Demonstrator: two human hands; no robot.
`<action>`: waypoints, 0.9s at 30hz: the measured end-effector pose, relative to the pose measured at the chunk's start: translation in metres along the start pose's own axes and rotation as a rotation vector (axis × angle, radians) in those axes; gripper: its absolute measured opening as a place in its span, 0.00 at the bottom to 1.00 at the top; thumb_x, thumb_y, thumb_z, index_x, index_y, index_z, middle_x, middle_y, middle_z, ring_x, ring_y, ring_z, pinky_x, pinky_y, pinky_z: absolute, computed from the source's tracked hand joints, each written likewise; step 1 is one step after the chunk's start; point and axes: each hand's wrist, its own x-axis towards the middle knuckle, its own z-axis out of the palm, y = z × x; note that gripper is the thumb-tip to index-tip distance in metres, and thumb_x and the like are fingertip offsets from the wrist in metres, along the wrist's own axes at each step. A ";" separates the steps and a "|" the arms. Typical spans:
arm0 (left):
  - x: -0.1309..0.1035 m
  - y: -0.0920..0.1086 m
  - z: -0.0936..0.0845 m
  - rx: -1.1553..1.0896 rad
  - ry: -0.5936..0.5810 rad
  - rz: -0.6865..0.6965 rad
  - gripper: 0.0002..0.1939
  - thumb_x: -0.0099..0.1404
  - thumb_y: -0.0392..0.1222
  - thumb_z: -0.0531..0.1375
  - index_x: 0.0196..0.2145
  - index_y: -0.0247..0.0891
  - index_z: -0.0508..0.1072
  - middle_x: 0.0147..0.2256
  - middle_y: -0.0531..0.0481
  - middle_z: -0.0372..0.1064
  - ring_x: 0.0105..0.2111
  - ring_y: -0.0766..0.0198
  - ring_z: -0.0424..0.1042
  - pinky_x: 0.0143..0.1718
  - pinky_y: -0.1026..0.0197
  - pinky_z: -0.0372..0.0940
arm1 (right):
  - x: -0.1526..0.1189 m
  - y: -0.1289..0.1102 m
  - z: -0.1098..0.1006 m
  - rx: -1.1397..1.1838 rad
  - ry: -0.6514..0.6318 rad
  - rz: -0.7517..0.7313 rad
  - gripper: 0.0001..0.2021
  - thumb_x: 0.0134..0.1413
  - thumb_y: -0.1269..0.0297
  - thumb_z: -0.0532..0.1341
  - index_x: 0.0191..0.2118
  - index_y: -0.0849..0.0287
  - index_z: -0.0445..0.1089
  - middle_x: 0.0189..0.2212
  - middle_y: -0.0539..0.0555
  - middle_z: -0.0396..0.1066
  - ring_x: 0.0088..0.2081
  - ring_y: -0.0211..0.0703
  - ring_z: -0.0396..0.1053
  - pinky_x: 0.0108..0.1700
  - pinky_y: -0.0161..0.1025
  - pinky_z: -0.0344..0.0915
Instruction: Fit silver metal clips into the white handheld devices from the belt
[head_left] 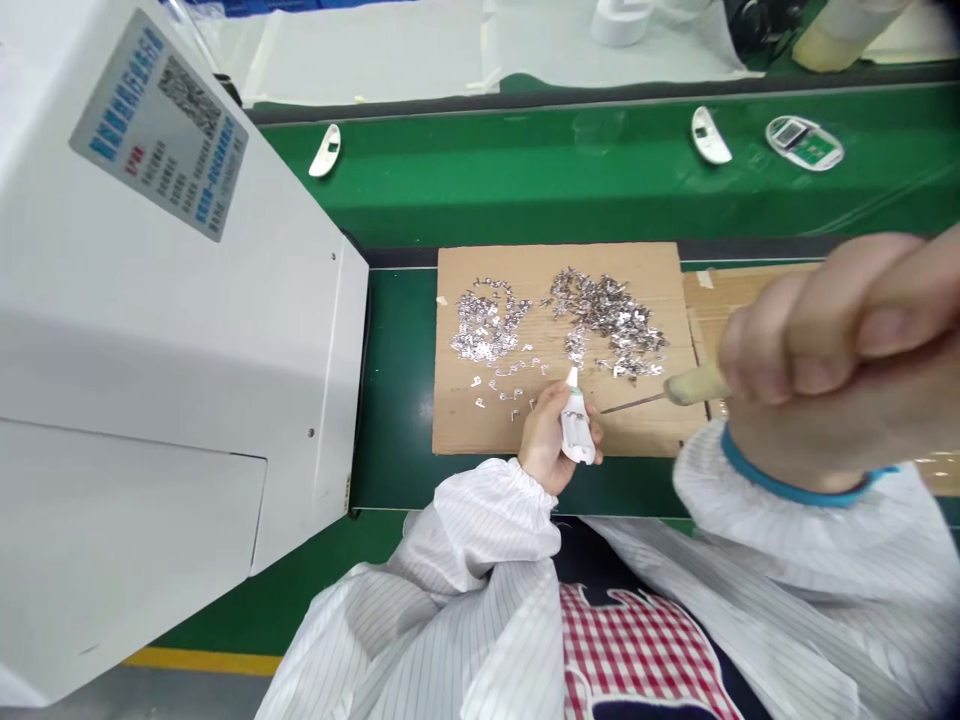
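My left hand (pixel 546 438) is closed around a small white plastic device housing (pixel 577 430) with a tapered tip pointing away from me. Its upward side shows an open cavity with small metal bits inside. My right hand (pixel 832 330) is raised close to the camera in a fist, gripping the pale yellow handle of a screwdriver (pixel 694 386). The thin shaft slants left, its end near the fingers of my left hand. Beyond the housing, small shiny metal clips lie in a left pile (pixel 484 325) and a larger right pile (pixel 611 315), with several loose ones between.
The piles lie on a cardboard sheet (pixel 465 425) on the green bench. A big white machine (pixel 300 400) stands on the left. On the green ledge are two white shell pieces (pixel 325 151) (pixel 709 137) and an oval circuit board part (pixel 805 143). More cardboard (pixel 731 290) lies to the right.
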 end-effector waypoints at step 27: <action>0.001 -0.007 0.002 0.075 0.032 0.061 0.09 0.67 0.46 0.56 0.39 0.42 0.57 0.25 0.57 0.60 0.13 0.68 0.62 0.09 0.67 0.57 | -0.011 0.012 0.022 -0.043 0.201 0.036 0.27 0.63 0.49 0.57 0.16 0.51 0.47 0.11 0.44 0.42 0.11 0.33 0.41 0.10 0.38 0.44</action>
